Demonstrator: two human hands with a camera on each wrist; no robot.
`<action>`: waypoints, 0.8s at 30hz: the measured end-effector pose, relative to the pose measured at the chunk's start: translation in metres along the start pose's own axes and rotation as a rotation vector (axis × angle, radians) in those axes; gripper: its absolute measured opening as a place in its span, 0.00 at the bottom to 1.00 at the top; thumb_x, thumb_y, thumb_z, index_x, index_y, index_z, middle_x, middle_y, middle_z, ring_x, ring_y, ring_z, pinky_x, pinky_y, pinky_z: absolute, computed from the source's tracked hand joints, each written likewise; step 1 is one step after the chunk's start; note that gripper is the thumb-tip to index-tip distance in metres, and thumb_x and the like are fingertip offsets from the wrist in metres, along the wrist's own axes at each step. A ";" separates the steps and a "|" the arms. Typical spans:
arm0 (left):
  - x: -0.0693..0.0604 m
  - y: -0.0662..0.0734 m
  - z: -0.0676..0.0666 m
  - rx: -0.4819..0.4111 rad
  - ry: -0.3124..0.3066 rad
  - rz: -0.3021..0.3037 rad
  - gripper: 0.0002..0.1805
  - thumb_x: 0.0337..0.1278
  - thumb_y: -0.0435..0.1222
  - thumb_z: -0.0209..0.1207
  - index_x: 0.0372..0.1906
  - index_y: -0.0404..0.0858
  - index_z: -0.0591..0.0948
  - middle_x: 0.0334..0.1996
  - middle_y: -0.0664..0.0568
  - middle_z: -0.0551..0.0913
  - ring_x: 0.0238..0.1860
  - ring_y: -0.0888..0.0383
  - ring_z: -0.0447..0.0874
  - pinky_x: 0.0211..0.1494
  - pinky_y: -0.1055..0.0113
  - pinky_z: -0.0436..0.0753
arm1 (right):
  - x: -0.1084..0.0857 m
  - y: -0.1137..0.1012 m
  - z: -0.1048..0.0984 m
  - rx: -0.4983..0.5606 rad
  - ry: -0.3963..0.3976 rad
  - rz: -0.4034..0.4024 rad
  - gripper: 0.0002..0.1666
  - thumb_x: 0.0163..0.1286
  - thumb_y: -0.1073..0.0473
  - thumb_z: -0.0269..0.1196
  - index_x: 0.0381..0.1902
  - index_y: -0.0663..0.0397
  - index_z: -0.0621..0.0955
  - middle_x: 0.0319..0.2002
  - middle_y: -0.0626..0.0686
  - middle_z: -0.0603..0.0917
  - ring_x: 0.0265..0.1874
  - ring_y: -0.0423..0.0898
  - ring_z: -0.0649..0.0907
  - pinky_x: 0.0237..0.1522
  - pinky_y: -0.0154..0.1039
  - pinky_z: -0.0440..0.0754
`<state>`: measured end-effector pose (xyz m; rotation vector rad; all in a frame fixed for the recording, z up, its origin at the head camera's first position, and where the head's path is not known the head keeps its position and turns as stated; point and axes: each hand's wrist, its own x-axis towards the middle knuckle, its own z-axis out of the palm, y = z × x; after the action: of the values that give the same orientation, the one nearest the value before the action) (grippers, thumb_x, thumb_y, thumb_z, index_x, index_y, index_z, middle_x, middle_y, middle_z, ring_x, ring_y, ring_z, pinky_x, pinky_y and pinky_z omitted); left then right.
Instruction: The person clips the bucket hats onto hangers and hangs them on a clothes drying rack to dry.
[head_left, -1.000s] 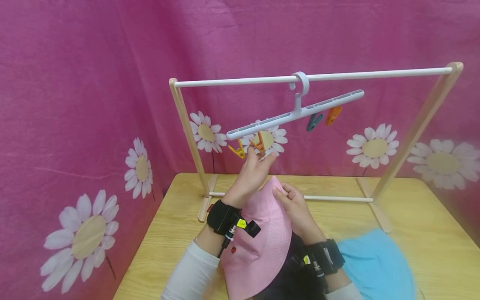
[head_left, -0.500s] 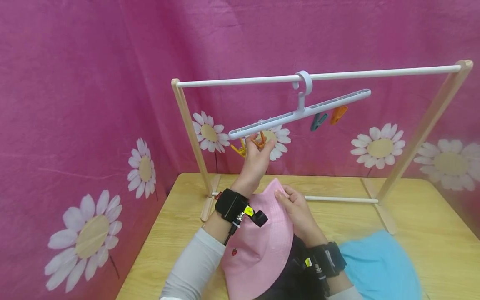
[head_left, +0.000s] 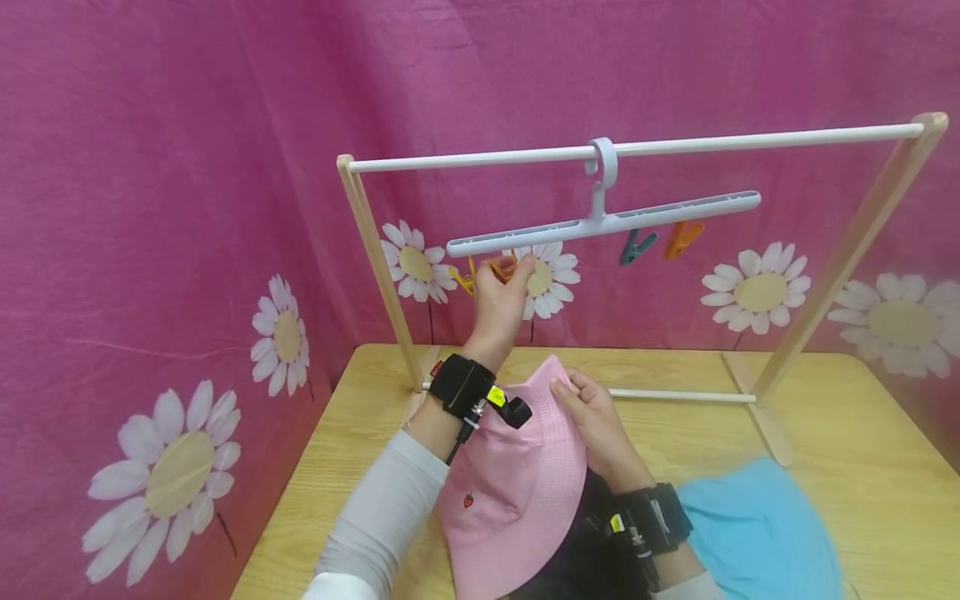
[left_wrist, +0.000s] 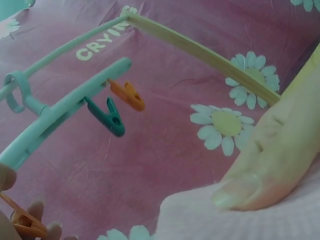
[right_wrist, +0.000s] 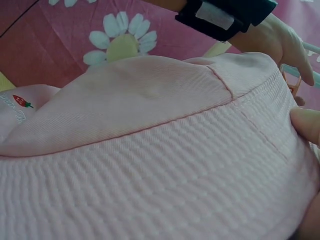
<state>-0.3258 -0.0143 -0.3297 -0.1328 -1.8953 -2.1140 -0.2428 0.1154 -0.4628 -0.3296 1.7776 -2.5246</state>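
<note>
My left hand (head_left: 497, 315) is raised to the white hanger (head_left: 543, 237) and grips an orange clothespin (left_wrist: 26, 222) that hangs under its left arm. Beside those fingers a yellow clothespin (head_left: 465, 281) dangles, partly covered. Lower down, my right hand (head_left: 602, 435) pinches the brim of a pink bucket hat (head_left: 498, 479) between thumb and fingers. The hat carries a small strawberry patch (right_wrist: 21, 101), and its held edge points up, below the hanger and apart from it. In the left wrist view, the right thumb (left_wrist: 240, 192) lies on the pink cloth.
The hanger hooks over the white rod (head_left: 480, 158) of a wooden-sided rack. A teal clothespin (head_left: 637, 248) and another orange clothespin (head_left: 684, 240) hang from its right arm. A light-blue piece of cloth (head_left: 761, 529) lies on the wooden table (head_left: 862, 433) at the right.
My left hand has risen and taken hold of the orange clothespin. The hanger's left arm has tipped up and its right end down, nearer level. My right hand keeps the hat nearly still.
</note>
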 end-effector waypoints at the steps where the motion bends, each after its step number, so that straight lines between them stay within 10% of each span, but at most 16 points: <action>1: 0.001 0.001 0.000 0.004 0.005 0.005 0.21 0.73 0.40 0.63 0.58 0.29 0.74 0.46 0.43 0.82 0.42 0.59 0.81 0.51 0.60 0.83 | 0.001 0.000 0.000 0.000 -0.004 0.000 0.07 0.83 0.61 0.56 0.50 0.52 0.80 0.35 0.46 0.87 0.32 0.38 0.85 0.36 0.33 0.85; 12: 0.009 0.006 -0.001 0.082 0.015 0.020 0.15 0.72 0.41 0.63 0.45 0.31 0.83 0.30 0.41 0.90 0.41 0.44 0.91 0.42 0.54 0.88 | 0.013 -0.014 0.005 -0.007 -0.066 0.013 0.07 0.83 0.59 0.56 0.53 0.52 0.78 0.36 0.46 0.88 0.34 0.39 0.87 0.39 0.34 0.86; 24: 0.007 0.016 -0.010 0.420 -0.040 0.085 0.20 0.76 0.48 0.57 0.40 0.37 0.89 0.34 0.52 0.92 0.35 0.60 0.83 0.30 0.65 0.72 | 0.034 -0.026 0.003 -0.023 -0.057 0.003 0.06 0.83 0.60 0.56 0.49 0.48 0.80 0.34 0.45 0.87 0.32 0.39 0.86 0.38 0.34 0.85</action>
<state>-0.3264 -0.0262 -0.3139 -0.1596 -2.2643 -1.6282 -0.2731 0.1164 -0.4319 -0.3951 1.7862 -2.4680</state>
